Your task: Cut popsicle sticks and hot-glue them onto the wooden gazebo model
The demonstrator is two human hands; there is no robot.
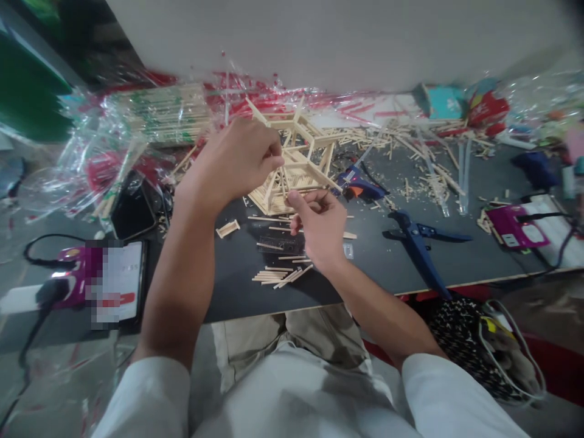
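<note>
A model built from thin wooden sticks (pixel 310 169), with a slatted base and an open frame, stands on the dark table in front of me. My left hand (pixel 244 155) reaches over its left side, thumb and fingers pinched together. Slim sticks slope down just below those fingertips, but what the pinch holds is hidden. At the model's front edge is my right hand (pixel 322 222), thumb pressed to the fingers; anything between them is too small to name. Loose cut sticks (pixel 283 277) lie nearer me, and a small stick-built piece (pixel 227 229) rests to the left.
On the right are a blue glue gun (pixel 362 184) and blue-handled cutters (pixel 420 243). Stick scraps (pixel 410 182) and clear glue sticks (pixel 464 176) lie beyond. A phone (pixel 123 283) and purple power socket (pixel 73 277) sit left. Plastic-wrapped stick bundles (pixel 164 112) line the back.
</note>
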